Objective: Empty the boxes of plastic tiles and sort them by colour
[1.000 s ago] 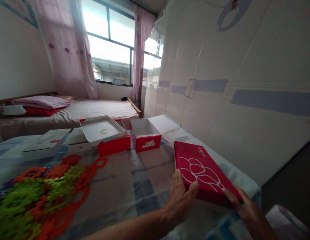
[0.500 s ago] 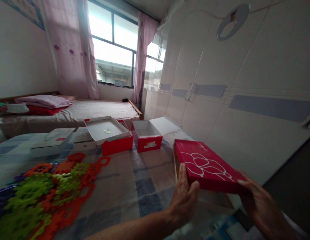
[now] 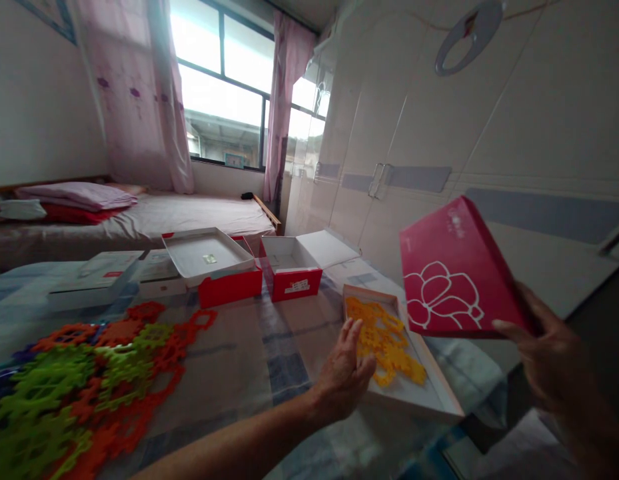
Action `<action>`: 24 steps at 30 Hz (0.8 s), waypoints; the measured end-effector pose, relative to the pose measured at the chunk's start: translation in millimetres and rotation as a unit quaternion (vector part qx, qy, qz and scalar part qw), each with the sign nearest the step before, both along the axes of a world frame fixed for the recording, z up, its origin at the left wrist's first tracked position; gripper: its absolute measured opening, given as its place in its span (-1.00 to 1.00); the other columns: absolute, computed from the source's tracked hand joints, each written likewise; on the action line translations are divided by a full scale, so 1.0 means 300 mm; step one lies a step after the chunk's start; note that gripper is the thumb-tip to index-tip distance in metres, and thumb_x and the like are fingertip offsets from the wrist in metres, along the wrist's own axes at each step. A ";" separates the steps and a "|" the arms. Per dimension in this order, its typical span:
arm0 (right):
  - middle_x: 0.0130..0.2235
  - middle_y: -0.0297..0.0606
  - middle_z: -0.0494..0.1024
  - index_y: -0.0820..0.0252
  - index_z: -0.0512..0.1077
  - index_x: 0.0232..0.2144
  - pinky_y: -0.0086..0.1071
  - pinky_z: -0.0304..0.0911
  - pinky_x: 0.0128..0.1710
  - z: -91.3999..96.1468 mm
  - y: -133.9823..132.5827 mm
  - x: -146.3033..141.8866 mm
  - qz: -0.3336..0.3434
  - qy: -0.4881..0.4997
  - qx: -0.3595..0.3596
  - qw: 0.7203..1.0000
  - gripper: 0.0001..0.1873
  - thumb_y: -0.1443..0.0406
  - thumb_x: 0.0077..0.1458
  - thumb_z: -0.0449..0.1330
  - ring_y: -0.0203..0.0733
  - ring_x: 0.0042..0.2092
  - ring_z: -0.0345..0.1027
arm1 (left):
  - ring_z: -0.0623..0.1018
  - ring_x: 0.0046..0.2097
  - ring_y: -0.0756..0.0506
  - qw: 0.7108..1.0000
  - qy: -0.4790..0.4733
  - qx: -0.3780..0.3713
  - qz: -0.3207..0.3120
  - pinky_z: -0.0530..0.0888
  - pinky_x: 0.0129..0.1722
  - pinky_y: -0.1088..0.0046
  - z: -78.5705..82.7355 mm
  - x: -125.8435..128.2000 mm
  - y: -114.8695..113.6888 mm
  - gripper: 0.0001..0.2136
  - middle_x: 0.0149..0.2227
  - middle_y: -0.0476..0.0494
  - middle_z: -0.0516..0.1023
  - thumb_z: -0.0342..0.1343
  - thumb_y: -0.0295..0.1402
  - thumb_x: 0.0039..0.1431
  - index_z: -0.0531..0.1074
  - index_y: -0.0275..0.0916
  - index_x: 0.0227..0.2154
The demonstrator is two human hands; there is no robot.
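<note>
A crimson box lid [image 3: 449, 267] with a white flower outline is tilted up in the air at the right. My right hand [image 3: 554, 340] grips its lower right edge, thumb on the printed face. Below it on the table lies the shallow box base [image 3: 439, 380], uncovered, with yellow gear-shaped plastic pieces [image 3: 389, 340] inside. My left hand [image 3: 344, 370] is at the base's left side, fingers stretched out and holding nothing. Whether it touches the wall of the base I cannot tell.
Orange, green and purple gear pieces [image 3: 94, 373] lie heaped at the left of the checked tablecloth [image 3: 229, 360]. Behind stand a white box [image 3: 94, 280], a red box with a tilted white lid [image 3: 209, 253] and an open red box [image 3: 294, 280]. Wardrobe doors [image 3: 414, 133] rise at the right.
The crimson lid has come off the base and moved up and right in my right hand, uncovering the yellow pieces. My left hand has let go of the lid and moved slightly left.
</note>
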State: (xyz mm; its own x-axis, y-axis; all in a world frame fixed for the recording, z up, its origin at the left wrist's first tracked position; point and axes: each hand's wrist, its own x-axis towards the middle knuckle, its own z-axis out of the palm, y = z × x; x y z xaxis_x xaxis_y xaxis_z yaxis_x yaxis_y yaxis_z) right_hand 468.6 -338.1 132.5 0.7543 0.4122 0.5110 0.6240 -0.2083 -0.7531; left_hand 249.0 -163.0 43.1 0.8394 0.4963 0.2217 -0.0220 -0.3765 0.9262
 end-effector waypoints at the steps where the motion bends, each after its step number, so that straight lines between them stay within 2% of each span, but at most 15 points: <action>1: 0.18 -0.17 0.26 -0.06 0.05 0.24 -0.09 0.35 -0.14 0.007 0.016 0.019 -0.028 -0.068 -0.052 0.996 -0.24 0.23 -0.03 0.10 0.12 -0.05 0.37 | -0.05 0.35 -0.17 1.000 0.016 0.007 0.010 -0.05 0.30 0.28 -0.012 -0.021 0.018 -0.38 0.34 -0.32 -0.08 -0.07 -0.30 0.15 0.02 -0.43 0.26; 2: 0.17 -0.13 0.26 0.00 0.11 0.23 -0.08 0.33 -0.11 0.010 0.039 0.038 -0.056 -0.148 -0.112 0.981 -0.27 0.29 -0.04 0.09 0.13 -0.04 0.36 | -0.02 0.34 -0.18 0.999 0.031 0.011 0.021 -0.04 0.30 0.27 -0.022 -0.041 0.036 -0.40 0.34 -0.33 -0.06 -0.07 -0.30 0.15 0.06 -0.43 0.25; 3: 0.15 -0.08 0.28 0.08 0.16 0.21 -0.10 0.32 -0.10 0.007 0.067 0.056 -0.071 -0.243 -0.185 0.949 -0.30 0.34 -0.04 0.06 0.13 -0.03 0.35 | -0.01 0.34 -0.18 0.998 0.045 0.012 0.031 -0.03 0.30 0.26 -0.032 -0.060 0.054 -0.41 0.33 -0.34 -0.03 -0.07 -0.29 0.15 0.09 -0.43 0.23; 5: 0.06 -0.03 0.36 0.22 0.24 0.15 -0.17 0.31 -0.10 -0.013 0.131 0.087 -0.057 -0.404 -0.313 0.858 -0.36 0.45 -0.06 0.00 0.06 0.00 0.33 | 0.03 0.33 -0.18 0.997 0.067 0.007 0.047 -0.02 0.29 0.24 -0.050 -0.095 0.085 -0.43 0.31 -0.34 0.04 -0.07 -0.28 0.14 0.15 -0.42 0.20; 7: -0.01 -0.04 0.42 0.29 0.29 0.08 -0.25 0.32 -0.13 -0.045 0.196 0.107 -0.027 -0.481 -0.372 0.794 -0.39 0.53 -0.08 -0.03 -0.02 -0.02 0.35 | 0.07 0.32 -0.20 0.995 0.084 0.002 0.052 0.01 0.28 0.23 -0.068 -0.123 0.107 -0.45 0.29 -0.35 0.08 -0.06 -0.27 0.14 0.19 -0.40 0.18; 10: -0.10 -0.07 0.46 0.29 0.33 0.03 -0.31 0.33 -0.22 -0.092 0.282 0.112 -0.006 -0.530 -0.408 0.743 -0.44 0.57 -0.05 -0.04 -0.10 -0.14 0.39 | 0.10 0.30 -0.21 0.993 0.105 0.003 0.047 0.05 0.27 0.23 -0.091 -0.153 0.122 -0.46 0.29 -0.36 0.10 -0.07 -0.24 0.14 0.21 -0.40 0.16; 13: -0.14 -0.06 0.47 0.29 0.34 0.01 -0.31 0.32 -0.22 -0.120 0.365 0.099 0.017 -0.547 -0.428 0.720 -0.49 0.57 -0.01 -0.02 -0.11 -0.16 0.39 | 0.13 0.29 -0.19 0.993 0.110 0.012 0.039 0.09 0.25 0.27 -0.109 -0.165 0.131 -0.47 0.27 -0.33 0.13 -0.08 -0.23 0.15 0.22 -0.38 0.16; 16: -0.13 -0.05 0.46 0.30 0.33 0.03 -0.28 0.30 -0.19 -0.133 0.467 0.081 0.022 -0.544 -0.438 0.715 -0.49 0.57 0.01 -0.02 -0.09 -0.15 0.38 | 0.16 0.28 -0.17 0.993 0.112 0.016 0.040 0.09 0.25 0.29 -0.116 -0.171 0.137 -0.48 0.26 -0.32 0.15 -0.09 -0.25 0.15 0.23 -0.38 0.15; 21: -0.03 0.00 0.42 0.29 0.29 0.08 -0.26 0.27 -0.15 -0.157 0.672 0.037 0.049 -0.523 -0.442 0.727 -0.47 0.57 0.04 -0.03 -0.04 -0.07 0.35 | 0.21 0.25 -0.20 0.991 0.130 0.012 0.040 0.12 0.24 0.29 -0.114 -0.189 0.134 -0.48 0.25 -0.35 0.18 -0.09 -0.24 0.14 0.26 -0.41 0.13; 24: -0.02 0.01 0.43 0.30 0.34 0.02 -0.27 0.23 -0.07 -0.175 0.781 -0.002 0.095 -0.492 -0.423 0.755 -0.57 0.54 0.13 -0.08 -0.07 -0.02 0.32 | 0.23 0.24 -0.20 0.991 0.125 0.004 0.045 0.15 0.23 0.30 -0.118 -0.200 0.130 -0.50 0.23 -0.32 0.21 -0.08 -0.24 0.13 0.29 -0.36 0.11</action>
